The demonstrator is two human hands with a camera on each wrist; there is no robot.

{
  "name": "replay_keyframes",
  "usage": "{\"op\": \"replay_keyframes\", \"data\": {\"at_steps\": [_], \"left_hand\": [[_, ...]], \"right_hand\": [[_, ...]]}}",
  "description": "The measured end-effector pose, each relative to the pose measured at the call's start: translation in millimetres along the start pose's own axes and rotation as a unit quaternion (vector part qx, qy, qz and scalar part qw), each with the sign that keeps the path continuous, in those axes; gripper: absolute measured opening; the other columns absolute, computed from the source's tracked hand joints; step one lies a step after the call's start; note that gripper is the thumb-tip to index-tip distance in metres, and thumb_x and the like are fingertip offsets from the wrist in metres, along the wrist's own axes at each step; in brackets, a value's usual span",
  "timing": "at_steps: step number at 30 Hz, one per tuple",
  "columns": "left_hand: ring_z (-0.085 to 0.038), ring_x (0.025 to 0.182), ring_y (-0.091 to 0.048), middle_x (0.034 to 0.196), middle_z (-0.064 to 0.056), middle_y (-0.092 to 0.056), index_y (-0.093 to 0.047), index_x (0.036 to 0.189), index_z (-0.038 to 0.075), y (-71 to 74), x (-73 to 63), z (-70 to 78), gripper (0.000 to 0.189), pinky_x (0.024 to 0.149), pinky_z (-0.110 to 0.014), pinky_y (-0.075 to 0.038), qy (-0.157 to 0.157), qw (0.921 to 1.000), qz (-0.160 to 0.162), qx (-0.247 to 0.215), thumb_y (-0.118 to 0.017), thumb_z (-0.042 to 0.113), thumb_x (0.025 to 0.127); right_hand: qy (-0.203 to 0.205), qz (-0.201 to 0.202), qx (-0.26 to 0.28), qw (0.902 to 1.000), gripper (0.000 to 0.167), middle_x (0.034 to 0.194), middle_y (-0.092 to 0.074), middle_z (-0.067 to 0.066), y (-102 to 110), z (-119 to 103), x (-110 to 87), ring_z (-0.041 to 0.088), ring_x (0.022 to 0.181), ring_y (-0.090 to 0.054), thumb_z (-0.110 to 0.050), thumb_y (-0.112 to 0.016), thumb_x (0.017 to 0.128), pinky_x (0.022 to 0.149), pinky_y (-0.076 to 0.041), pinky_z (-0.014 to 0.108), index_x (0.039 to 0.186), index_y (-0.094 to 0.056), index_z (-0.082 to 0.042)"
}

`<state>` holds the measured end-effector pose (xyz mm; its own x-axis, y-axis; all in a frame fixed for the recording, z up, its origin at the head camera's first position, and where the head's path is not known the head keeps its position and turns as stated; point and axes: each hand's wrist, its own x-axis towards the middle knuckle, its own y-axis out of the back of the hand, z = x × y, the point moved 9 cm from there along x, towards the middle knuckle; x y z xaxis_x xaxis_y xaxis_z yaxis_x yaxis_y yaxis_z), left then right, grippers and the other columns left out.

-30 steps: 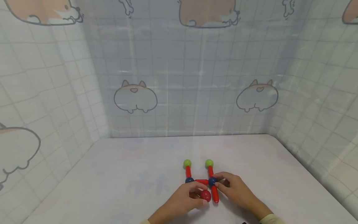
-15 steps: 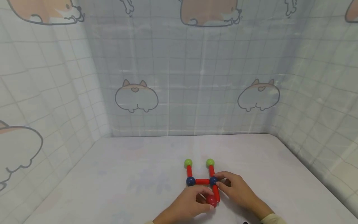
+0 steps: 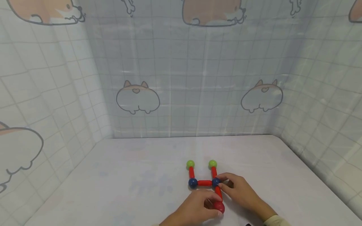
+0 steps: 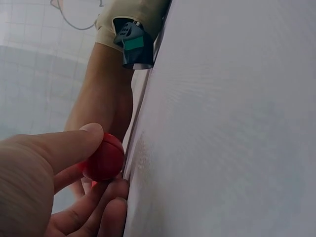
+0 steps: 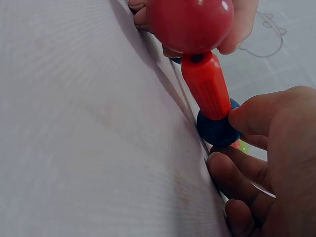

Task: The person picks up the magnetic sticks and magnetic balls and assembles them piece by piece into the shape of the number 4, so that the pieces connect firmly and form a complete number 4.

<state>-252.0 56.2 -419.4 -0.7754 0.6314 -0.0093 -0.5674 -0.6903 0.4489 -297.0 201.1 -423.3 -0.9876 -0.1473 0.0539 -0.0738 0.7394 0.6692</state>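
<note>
My left hand (image 3: 195, 205) pinches a red ball (image 3: 219, 207) between thumb and fingers, right at the near end of a red rod (image 5: 206, 86). The rod's other end meets a blue ball (image 5: 217, 126), which my right hand (image 3: 240, 190) pinches with thumb and fingertips. From that blue ball a crosswise red rod (image 3: 204, 183) runs left to a second blue ball (image 3: 193, 183). Two more red rods lead away from the blue balls to a left green ball (image 3: 190, 164) and a right green ball (image 3: 212, 164). In the left wrist view the red ball hides most of the structure.
The ball-and-rod structure lies on a pale table (image 3: 113, 175) toward its near side. Behind and beside the table hang light gridded cloth walls (image 3: 181, 110) with dog drawings. A dark wrist device (image 4: 136, 47) sits at the right sleeve.
My left hand has carried the red ball right and toward me, from beside the near rod to its end. The right hand stays at the blue ball.
</note>
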Motion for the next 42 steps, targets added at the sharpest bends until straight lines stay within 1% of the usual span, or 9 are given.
{"op": "replay_keyframes", "data": {"at_steps": [4, 10, 16, 23, 28, 32, 35, 39, 42], "left_hand": [[-0.002, 0.075, -0.058, 0.087, 0.018, -0.066, -0.075, 0.109, 0.019, -1.8, 0.5, 1.0, 0.026, 0.071, -0.017, -0.051, -0.011, 0.9999, -0.003, 0.009, -0.082, 0.017, 0.084], [0.001, 0.075, -0.058, 0.085, 0.019, -0.066, -0.076, 0.105, 0.021, -2.4, 3.0, 5.5, 0.021, 0.072, -0.017, -0.051, -0.030, 0.9992, 0.014, 0.023, -0.082, 0.019, 0.084], [0.000, 0.072, -0.058, 0.081, 0.018, -0.065, -0.075, 0.102, 0.021, -2.4, 3.2, 6.3, 0.020, 0.070, -0.017, -0.051, -0.022, 0.9995, 0.018, 0.015, -0.083, 0.016, 0.084], [-0.001, 0.070, -0.057, 0.083, 0.017, -0.065, -0.073, 0.108, 0.020, -3.9, 3.7, 6.6, 0.029, 0.068, -0.018, -0.051, -0.012, 0.9997, 0.009, 0.021, -0.084, 0.013, 0.082], [-0.001, 0.071, -0.058, 0.084, 0.018, -0.065, -0.073, 0.109, 0.021, -4.6, 3.8, 5.3, 0.029, 0.068, -0.018, -0.051, -0.007, 0.9997, 0.007, 0.020, -0.083, 0.014, 0.082], [-0.002, 0.072, -0.058, 0.085, 0.018, -0.066, -0.074, 0.110, 0.022, -4.3, 2.8, 2.2, 0.030, 0.069, -0.018, -0.051, -0.004, 0.9999, 0.004, 0.009, -0.082, 0.014, 0.083], [-0.004, 0.072, -0.059, 0.087, 0.016, -0.067, -0.074, 0.110, 0.022, -3.6, 1.2, -0.9, 0.029, 0.070, -0.018, -0.052, -0.002, 0.9999, -0.003, -0.012, -0.081, 0.014, 0.084], [-0.003, 0.075, -0.061, 0.091, 0.014, -0.069, -0.074, 0.110, 0.021, 0.6, -1.7, -3.1, 0.026, 0.072, -0.018, -0.052, -0.014, 0.9997, -0.010, -0.018, -0.080, 0.016, 0.085], [-0.002, 0.079, -0.062, 0.091, 0.015, -0.069, -0.074, 0.108, 0.025, 9.1, -3.5, -6.9, 0.023, 0.073, -0.020, -0.053, -0.005, 1.0000, -0.006, -0.002, -0.079, 0.019, 0.086]], "right_hand": [[0.002, -0.002, 0.006, 1.0000, 0.026, 0.105, -0.068, -0.008, -0.3, 0.5, 0.4, 0.013, 0.081, -0.059, -0.026, -0.074, 0.092, 0.072, -0.053, 0.024, 0.116, -0.070, -0.020], [0.001, 0.000, 0.004, 1.0000, 0.026, 0.105, -0.068, -0.008, 0.5, -0.1, 0.3, 0.014, 0.081, -0.059, -0.027, -0.074, 0.091, 0.071, -0.053, 0.024, 0.116, -0.070, -0.021], [0.000, 0.001, 0.003, 1.0000, 0.026, 0.105, -0.068, -0.008, 1.2, -1.7, -0.2, 0.014, 0.080, -0.059, -0.027, -0.074, 0.091, 0.070, -0.053, 0.024, 0.116, -0.070, -0.021], [0.004, -0.002, 0.013, 0.9999, 0.026, 0.105, -0.068, -0.007, 2.3, -3.3, -0.1, 0.014, 0.080, -0.059, -0.026, -0.073, 0.092, 0.068, -0.052, 0.025, 0.117, -0.070, -0.019], [0.007, -0.003, 0.004, 1.0000, 0.026, 0.105, -0.068, -0.007, 2.0, -3.7, -0.7, 0.014, 0.079, -0.058, -0.026, -0.073, 0.092, 0.066, -0.051, 0.025, 0.117, -0.070, -0.020], [0.004, -0.002, -0.002, 1.0000, 0.028, 0.106, -0.068, -0.007, 1.3, -2.9, -1.8, 0.014, 0.079, -0.058, -0.027, -0.074, 0.092, 0.067, -0.051, 0.024, 0.118, -0.069, -0.020], [0.000, -0.002, -0.004, 1.0000, 0.028, 0.105, -0.068, -0.007, 1.2, -2.0, -3.3, 0.013, 0.080, -0.058, -0.027, -0.074, 0.091, 0.069, -0.052, 0.023, 0.118, -0.070, -0.020], [-0.007, -0.002, 0.003, 1.0000, 0.029, 0.105, -0.067, -0.006, 0.5, -0.9, -4.6, 0.014, 0.081, -0.058, -0.026, -0.075, 0.091, 0.072, -0.052, 0.022, 0.119, -0.069, -0.020], [-0.001, -0.004, 0.007, 1.0000, 0.031, 0.107, -0.068, -0.005, -1.6, -2.0, -3.4, 0.014, 0.081, -0.058, -0.028, -0.074, 0.091, 0.073, -0.053, 0.022, 0.120, -0.069, -0.019]]}}
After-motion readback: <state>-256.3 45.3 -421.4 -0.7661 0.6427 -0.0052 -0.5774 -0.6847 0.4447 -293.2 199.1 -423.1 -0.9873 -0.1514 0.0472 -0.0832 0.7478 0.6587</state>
